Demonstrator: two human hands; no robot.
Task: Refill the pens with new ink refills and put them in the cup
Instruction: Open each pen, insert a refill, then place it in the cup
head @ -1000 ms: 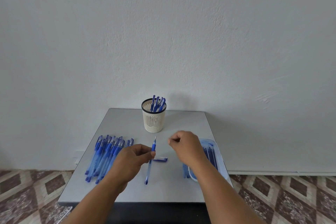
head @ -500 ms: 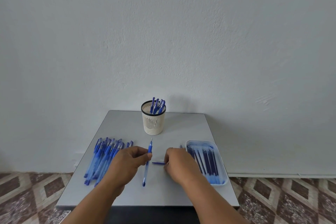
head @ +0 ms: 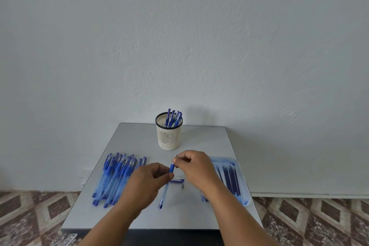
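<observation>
Over the tabletop's (head: 139, 219) middle, our left hand (head: 146, 182) grips the pen (head: 167, 182) while our right hand (head: 196, 168) pinches its tip; we judge reassembly underway. Next, cap (head: 176, 180) it, then the cup (head: 169, 133).

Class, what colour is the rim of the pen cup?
Black, atop a cream slotted cup; clearest in the head view.

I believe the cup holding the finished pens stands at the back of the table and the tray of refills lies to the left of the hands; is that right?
Not quite. The cup with pens does stand at the back of the table, but the tray of refills lies to the right of the hands, as the head view shows. The pile of pens is what lies on the left.
</observation>
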